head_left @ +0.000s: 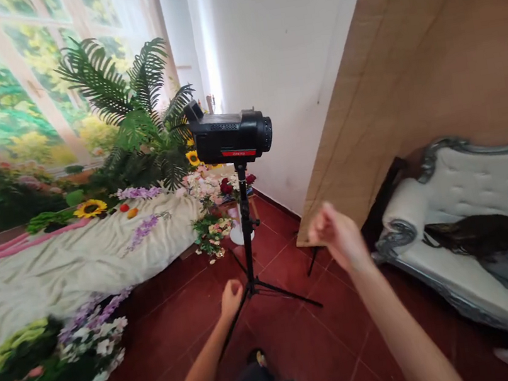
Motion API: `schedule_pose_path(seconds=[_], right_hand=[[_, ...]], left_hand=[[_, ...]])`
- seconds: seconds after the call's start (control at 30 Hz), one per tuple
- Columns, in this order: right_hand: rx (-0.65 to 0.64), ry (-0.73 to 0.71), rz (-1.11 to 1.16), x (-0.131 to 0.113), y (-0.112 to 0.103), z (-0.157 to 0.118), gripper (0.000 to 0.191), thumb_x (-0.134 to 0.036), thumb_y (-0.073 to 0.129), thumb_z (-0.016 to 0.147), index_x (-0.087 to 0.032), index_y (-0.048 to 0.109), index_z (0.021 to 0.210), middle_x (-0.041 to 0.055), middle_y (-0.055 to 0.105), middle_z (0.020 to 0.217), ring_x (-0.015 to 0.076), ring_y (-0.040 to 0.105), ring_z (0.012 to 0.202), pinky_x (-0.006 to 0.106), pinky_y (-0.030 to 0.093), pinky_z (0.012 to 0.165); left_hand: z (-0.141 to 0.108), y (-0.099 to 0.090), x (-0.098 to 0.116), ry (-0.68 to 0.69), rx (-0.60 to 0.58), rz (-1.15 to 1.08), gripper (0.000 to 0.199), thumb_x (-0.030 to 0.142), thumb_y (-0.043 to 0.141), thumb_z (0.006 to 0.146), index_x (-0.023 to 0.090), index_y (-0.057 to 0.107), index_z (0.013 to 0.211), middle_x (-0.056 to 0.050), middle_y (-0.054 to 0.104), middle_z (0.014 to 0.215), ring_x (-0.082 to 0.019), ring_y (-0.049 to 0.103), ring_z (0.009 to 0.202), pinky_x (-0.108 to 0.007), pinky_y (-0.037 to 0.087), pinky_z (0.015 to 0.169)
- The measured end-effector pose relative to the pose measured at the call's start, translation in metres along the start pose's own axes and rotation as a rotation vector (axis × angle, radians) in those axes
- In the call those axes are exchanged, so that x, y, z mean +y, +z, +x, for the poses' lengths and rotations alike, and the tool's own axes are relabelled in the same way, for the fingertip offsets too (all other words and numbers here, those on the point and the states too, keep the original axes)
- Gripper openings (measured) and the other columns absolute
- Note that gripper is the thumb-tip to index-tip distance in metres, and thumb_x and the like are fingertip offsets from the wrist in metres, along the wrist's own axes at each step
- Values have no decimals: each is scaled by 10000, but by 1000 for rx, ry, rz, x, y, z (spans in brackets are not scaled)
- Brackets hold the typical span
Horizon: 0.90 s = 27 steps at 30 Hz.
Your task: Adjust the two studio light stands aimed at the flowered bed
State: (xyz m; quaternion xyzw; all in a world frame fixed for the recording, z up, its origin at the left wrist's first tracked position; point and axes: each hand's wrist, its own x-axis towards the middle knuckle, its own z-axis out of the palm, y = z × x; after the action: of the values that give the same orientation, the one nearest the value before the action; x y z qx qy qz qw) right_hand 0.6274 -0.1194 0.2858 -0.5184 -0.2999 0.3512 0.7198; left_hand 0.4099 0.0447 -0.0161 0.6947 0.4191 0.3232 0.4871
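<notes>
A black studio light (pixel 231 136) with a red label stands in front of me on a black light stand (pixel 246 236), its lens end facing right. My left hand (pixel 232 297) is low, just left of the stand's lower column, fingers curled and no object visible in it; whether it touches a stand leg I cannot tell. Raised to the right of the stand, apart from it, is my right hand (pixel 336 234). Its fingers are curled in, slightly blurred, with nothing visible in them.
A cream cloth (pixel 101 251) with sunflowers and fruit covers a platform at left. Flower bunches (pixel 89 336) sit in front of it, and palm leaves (pixel 119 89) rise behind. A brown hanging backdrop (pixel 342 113) and a white tufted sofa (pixel 472 183) are at right. The stand's legs spread over red tiles (pixel 296 343).
</notes>
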Motion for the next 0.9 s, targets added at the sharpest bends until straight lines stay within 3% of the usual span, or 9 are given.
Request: schedule_pose_path(seconds=[0.07,0.13,0.2,0.27,0.4,0.63,0.8,0.9], right_hand=[[35,116,104,35,9,40,403,-528,567,827,-184,441,658,-49,499,559,56,450,444,159,384,426],[70,337,203,78,15,82,383,-478,577,831,-194,392,652,-74,433,509,40,353,384,135,279,364],[96,561,288,119,18,118,359,-434,492,891,-197,366,652,-84,386,483,33,274,353,122,185,338],[41,755,392,151,17,144,382,-440,388,935,-195,359,643,-79,369,478,37,244,346,119,167,333],[-58,958,561,180,14,173,465,-525,293,941,-186,369,632,-58,383,486,44,263,352,112,174,321],[-219,1105,769,193,4,207,448,-467,365,936,-211,255,585,-81,298,438,45,250,349,116,131,300],[-289,1100,1004,215,-4,215,447,-400,473,905,-225,193,604,-109,248,456,31,225,348,116,149,294],[-318,1033,1032,225,-3,218,424,-330,497,897,-228,192,621,-113,252,477,25,248,355,108,176,302]], left_hand=[[72,-1,45,109,10,-116,244,361,634,705,170,565,841,-25,621,814,-135,594,726,-274,477,741],[133,1,90,252,13,-173,398,378,693,671,172,553,980,-57,626,933,-136,602,795,-269,475,760],[177,5,129,403,-19,-182,551,367,742,634,176,514,1097,-91,608,1059,-155,602,926,-278,467,817],[203,14,157,501,-89,-164,599,362,758,620,178,496,1127,-98,604,1084,-169,602,960,-290,468,832],[220,36,181,501,-143,-181,411,369,706,681,173,531,997,-49,633,889,-151,618,785,-290,487,761],[232,54,178,470,-32,-220,279,384,667,713,170,550,848,-13,589,760,-113,548,646,-227,447,630],[238,54,179,428,-74,-230,291,422,681,693,167,544,727,26,524,636,-97,487,558,-220,408,553],[237,55,180,439,-51,-231,282,409,694,682,171,556,745,22,539,650,-101,499,566,-227,415,555]])
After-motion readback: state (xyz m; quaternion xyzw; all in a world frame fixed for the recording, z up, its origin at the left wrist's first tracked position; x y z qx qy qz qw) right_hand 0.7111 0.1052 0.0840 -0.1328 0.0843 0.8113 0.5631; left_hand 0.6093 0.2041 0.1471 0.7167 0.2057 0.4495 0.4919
